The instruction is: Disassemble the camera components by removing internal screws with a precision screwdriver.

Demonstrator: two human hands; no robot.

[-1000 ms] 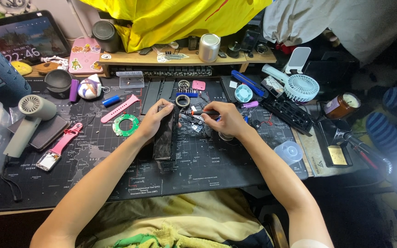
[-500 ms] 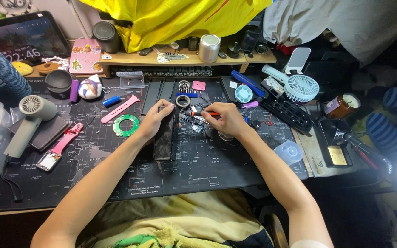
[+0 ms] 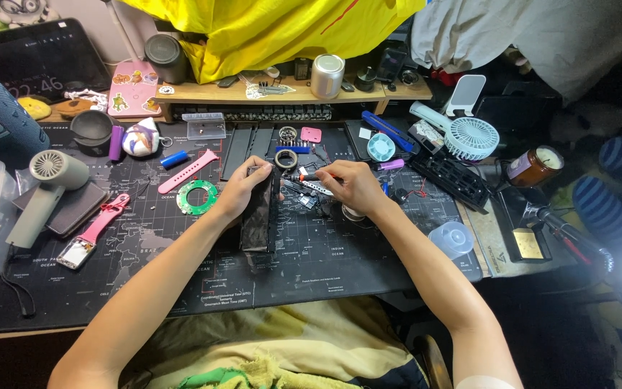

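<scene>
Head view: left hand [image 3: 242, 191] grips the top of a black slab-like device [image 3: 259, 216] standing on edge on the desk mat [image 3: 145, 266]. Right hand [image 3: 354, 186] pinches a small screwdriver [image 3: 309, 177] at it. Risk: driver tip slips, device tips over, tiny parts [image 3: 304, 196] beside it scatter.

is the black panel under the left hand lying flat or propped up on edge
Propped up on edge: the black panel stands on the mat, with the left hand steadying its top.

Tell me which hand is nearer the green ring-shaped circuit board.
Left. The left hand sits just right of the green ring-shaped circuit board, resting on a black slab; the right hand lies farther right, beyond that slab.
</scene>
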